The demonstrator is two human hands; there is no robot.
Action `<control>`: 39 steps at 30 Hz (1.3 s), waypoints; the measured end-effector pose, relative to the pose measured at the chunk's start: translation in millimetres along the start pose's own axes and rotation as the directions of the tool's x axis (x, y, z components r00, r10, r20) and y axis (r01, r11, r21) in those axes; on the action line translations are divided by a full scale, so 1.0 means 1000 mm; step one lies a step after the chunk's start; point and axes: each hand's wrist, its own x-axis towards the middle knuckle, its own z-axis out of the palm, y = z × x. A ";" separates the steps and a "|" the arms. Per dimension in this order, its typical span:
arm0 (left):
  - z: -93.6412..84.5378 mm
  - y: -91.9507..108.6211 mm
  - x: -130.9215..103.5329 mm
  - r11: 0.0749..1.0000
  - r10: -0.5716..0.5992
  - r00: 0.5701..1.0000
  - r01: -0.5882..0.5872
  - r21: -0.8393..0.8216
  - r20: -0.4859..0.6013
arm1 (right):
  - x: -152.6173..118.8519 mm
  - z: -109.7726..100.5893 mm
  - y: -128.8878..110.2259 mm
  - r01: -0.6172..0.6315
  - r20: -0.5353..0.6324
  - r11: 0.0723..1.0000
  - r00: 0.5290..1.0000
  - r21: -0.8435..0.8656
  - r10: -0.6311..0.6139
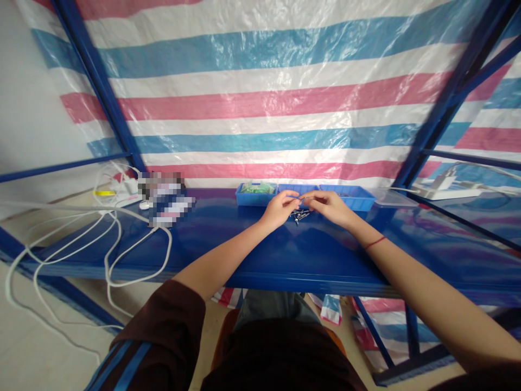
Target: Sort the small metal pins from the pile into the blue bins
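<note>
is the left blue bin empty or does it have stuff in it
Not empty: the left blue bin has green, plastic-looking material showing above its front wall.

Dark maroon sleeve (pixel 163 331), blue stripes; red wristband (pixel 375 243).

Open blue surface in front, a bin row behind

I could pass low across the bare near tabletop (pixel 260 255); the metal pieces (pixel 300 216), the three blue bins (pixel 352 203) behind them and, at left, the looping white cables (pixel 118 239) stand in my way.
</note>
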 end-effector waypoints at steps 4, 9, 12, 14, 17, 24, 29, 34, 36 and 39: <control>0.001 0.005 -0.001 0.982 -0.117 0.993 0.112 -0.155 -0.019 | -0.001 0.005 -0.002 0.027 -0.035 0.996 0.999 0.088 -0.024; 0.003 0.012 -0.003 0.973 -0.179 0.984 0.180 -0.143 0.017 | 0.001 0.005 0.002 0.033 -0.081 0.994 0.996 0.102 -0.025; 0.003 0.014 -0.004 0.985 -0.147 0.988 0.150 -0.083 0.043 | 0.002 0.005 0.002 0.041 -0.118 0.996 0.993 0.075 -0.031; 0.003 0.013 -0.004 0.992 -0.112 0.992 0.114 -0.048 0.054 | 0.002 0.005 0.000 0.046 -0.138 0.997 0.990 0.055 -0.038; 0.001 0.010 -0.004 0.998 -0.070 0.995 0.069 0.004 0.074 | 0.001 0.005 -0.001 0.051 -0.144 0.998 0.989 0.037 -0.045; 0.002 0.006 -0.003 0.997 -0.044 0.993 0.037 0.066 0.113 | 0.001 0.006 0.000 0.074 -0.171 0.997 0.983 0.010 -0.071; 0.001 0.001 0.000 0.993 0.047 0.998 -0.051 0.109 0.036 | 0.001 0.007 0.000 0.124 -0.181 0.992 0.976 0.008 -0.120; -0.001 0.006 -0.001 0.980 0.062 0.998 -0.058 0.190 -0.013 | 0.002 0.003 0.003 0.099 -0.157 0.995 0.982 -0.025 -0.102; -0.002 0.010 -0.003 0.971 0.089 0.996 -0.083 0.223 -0.019 | 0.001 0.001 0.003 0.073 -0.105 0.997 0.992 -0.026 -0.075; -0.002 0.013 -0.005 0.953 0.124 0.992 -0.111 0.283 -0.026 | 0.001 -0.001 0.002 -0.005 0.002 1.000 1.000 0.001 0.005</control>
